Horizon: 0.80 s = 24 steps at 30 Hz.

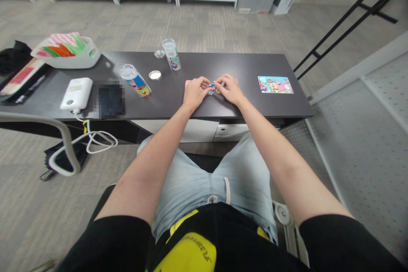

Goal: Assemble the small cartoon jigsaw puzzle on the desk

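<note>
Head cam, my only feed: L hand (pixel 195 92) and R hand (pixel 231 89) meet low over the table (pixel 242 63), approx. mid-span. The small blue piece (pixel 211 85) sits between them at the fingertips, w/ more printed bits (pixel 218 91) just under and beside it. Fingers on both curl inward, tips drawn close; from here I can't tell whether either side truly pinches the piece or only touches it.

To do this well, I'd want wrists down for steadiness, a light thumb-and-index grip, and slow, small turns; too much force could flick such tiny bits away, imo. The card (pixel 276 85) lies flat, well to the R.

Containers: front tube (pixel 137 81) and rear tube (pixel 172 56), both clear w/ printed wraps; wraps hide the lower insides, so contents n/a. White lid (pixel 155 75) and clear lid (pixel 160 54) lie nearby. Far L, the basket (pixel 73 62) holds colourful packs (pixel 62 49), striped, orange & green.
</note>
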### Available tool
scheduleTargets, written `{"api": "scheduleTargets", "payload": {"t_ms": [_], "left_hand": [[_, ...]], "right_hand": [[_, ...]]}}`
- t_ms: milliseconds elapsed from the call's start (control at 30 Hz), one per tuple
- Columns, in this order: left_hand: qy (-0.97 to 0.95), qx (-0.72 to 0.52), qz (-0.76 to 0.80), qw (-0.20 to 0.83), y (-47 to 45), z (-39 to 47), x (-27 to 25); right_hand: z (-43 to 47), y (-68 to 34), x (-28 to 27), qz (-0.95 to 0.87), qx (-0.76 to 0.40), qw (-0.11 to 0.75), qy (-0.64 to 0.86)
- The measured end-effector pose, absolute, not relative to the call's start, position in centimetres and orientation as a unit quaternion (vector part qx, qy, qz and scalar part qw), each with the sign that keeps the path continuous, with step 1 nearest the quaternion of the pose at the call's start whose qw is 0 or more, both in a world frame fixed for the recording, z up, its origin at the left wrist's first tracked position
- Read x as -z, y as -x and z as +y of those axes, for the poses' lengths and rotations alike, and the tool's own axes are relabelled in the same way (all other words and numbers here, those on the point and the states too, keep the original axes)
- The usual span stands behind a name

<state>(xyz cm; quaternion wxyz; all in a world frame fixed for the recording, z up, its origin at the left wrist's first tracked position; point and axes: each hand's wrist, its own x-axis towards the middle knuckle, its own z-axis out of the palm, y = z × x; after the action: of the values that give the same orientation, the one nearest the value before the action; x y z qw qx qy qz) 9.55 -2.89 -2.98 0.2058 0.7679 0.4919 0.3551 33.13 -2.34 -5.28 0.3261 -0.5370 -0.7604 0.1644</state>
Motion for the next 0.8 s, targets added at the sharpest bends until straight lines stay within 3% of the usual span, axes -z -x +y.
{"api": "scheduleTargets", "payload": {"t_ms": [167,400,667,800], "left_hand": [[-0.756,-0.352,0.516,0.194,-9.4,-3.3,2.6],[-0.708,-0.352,0.585,0.180,-9.3,-3.5,3.2],[-0.715,-0.346,0.530,0.297,-8.4,-2.8,4.7],[-0.697,-0.382,0.487,0.363,-10.4,-0.8,5.3]], "right_hand": [[-2.5,-33.1,5.0,-0.752,-0.168,0.341,0.538],[-3.0,-32.3,4.2,-0.692,-0.105,0.281,0.657],[-3.2,-31.2,4.2,-0.807,-0.129,0.147,0.557],[-3.0,-29.5,4.3,-0.828,-0.124,0.150,0.526]]}}
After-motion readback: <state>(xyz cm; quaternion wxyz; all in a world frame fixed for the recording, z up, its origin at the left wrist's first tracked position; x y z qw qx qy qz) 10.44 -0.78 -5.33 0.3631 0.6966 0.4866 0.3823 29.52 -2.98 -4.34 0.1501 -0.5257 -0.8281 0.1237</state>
